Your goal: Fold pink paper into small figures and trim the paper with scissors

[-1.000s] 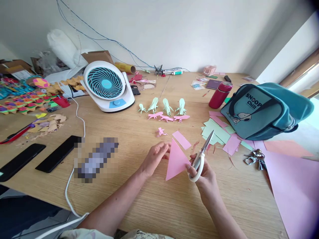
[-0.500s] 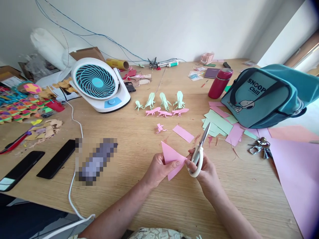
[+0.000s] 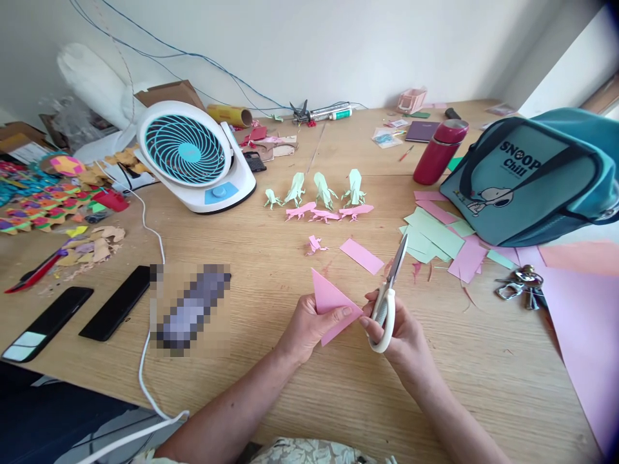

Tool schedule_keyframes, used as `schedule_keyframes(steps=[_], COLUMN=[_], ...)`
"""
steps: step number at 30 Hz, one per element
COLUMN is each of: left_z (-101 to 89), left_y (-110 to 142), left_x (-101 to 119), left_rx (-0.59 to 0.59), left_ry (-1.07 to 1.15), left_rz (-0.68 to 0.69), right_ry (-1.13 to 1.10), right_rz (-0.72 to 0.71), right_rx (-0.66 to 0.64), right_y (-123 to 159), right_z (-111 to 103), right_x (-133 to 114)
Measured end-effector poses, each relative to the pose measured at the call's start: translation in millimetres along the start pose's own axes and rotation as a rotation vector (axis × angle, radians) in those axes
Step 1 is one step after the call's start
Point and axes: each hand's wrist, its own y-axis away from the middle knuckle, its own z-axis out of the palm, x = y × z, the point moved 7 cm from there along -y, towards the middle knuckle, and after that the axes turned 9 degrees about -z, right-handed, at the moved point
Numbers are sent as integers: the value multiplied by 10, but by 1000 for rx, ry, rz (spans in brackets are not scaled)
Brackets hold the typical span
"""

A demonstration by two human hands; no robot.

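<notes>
Between the thumb and fingers of my left hand is a pink sheet of paper, folded to a triangle. My right hand is wrapped around white-handled scissors, their blades together and pointing up and away. The thumb of that hand is beside the paper's right corner; whether it pinches the corner I cannot tell. Beyond my hands lie a pink paper strip and a small pink folded figure. Behind them stand pink folded paper animals and a row of green ones.
A white fan stands at the back left. To the right are a red flask, a teal bag, green and pink paper pieces, keys and a large pink sheet. Black phones lie at left.
The view has shifted slightly, so the table items sit a little differently in it. The pink paper looks flatter and more closely folded. Both hands keep their holds.
</notes>
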Motion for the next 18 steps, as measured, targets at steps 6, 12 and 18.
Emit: schedule_keyframes(steps=[6,12,18], left_z=[58,-37,-54], left_y=[9,23,7], left_x=[-14,114,130], left_rx=[-111,31,-24], left_ry=[-67,-250,-271], left_rz=[-10,181,215], right_ry=[-16,-12,-31], right_rz=[-6,-1,14], right_rx=[-2,87,104], right_y=[5,-12,-20], right_z=[34,-39,-57], right_x=[7,61,38])
